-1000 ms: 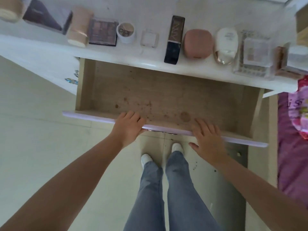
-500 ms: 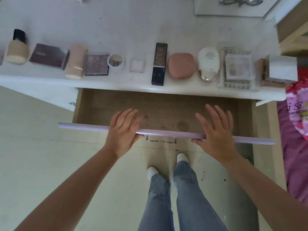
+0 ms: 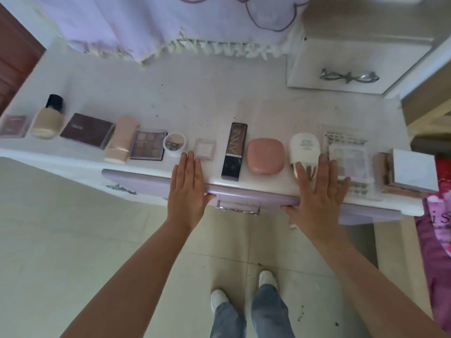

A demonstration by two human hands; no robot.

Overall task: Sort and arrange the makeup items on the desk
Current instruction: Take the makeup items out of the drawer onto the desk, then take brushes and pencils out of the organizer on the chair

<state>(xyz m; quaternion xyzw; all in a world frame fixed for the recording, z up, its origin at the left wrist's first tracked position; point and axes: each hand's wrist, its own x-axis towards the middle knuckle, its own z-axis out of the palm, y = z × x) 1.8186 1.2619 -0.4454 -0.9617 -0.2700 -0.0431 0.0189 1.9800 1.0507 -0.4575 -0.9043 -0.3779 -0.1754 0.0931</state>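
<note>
Pressing both flat palms on the lilac drawer front (image 3: 246, 195), you look to be at the closing step: your left hand (image 3: 186, 185) and right hand (image 3: 317, 191) lie with fingers straight, holding nothing, thumbs hooked under the edge. The makeup items (image 3: 265, 156) stand in one row along the desk (image 3: 195, 93) (from foundation bottle (image 3: 47, 118) to white box (image 3: 412, 170)). Next, I judge, lift your hands clear without nudging the row.

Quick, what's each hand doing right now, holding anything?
Left hand: open, fingers straight, pressing the lilac drawer front, holding nothing.
Right hand: open, fingers spread, pressing the same drawer front, holding nothing.
</note>
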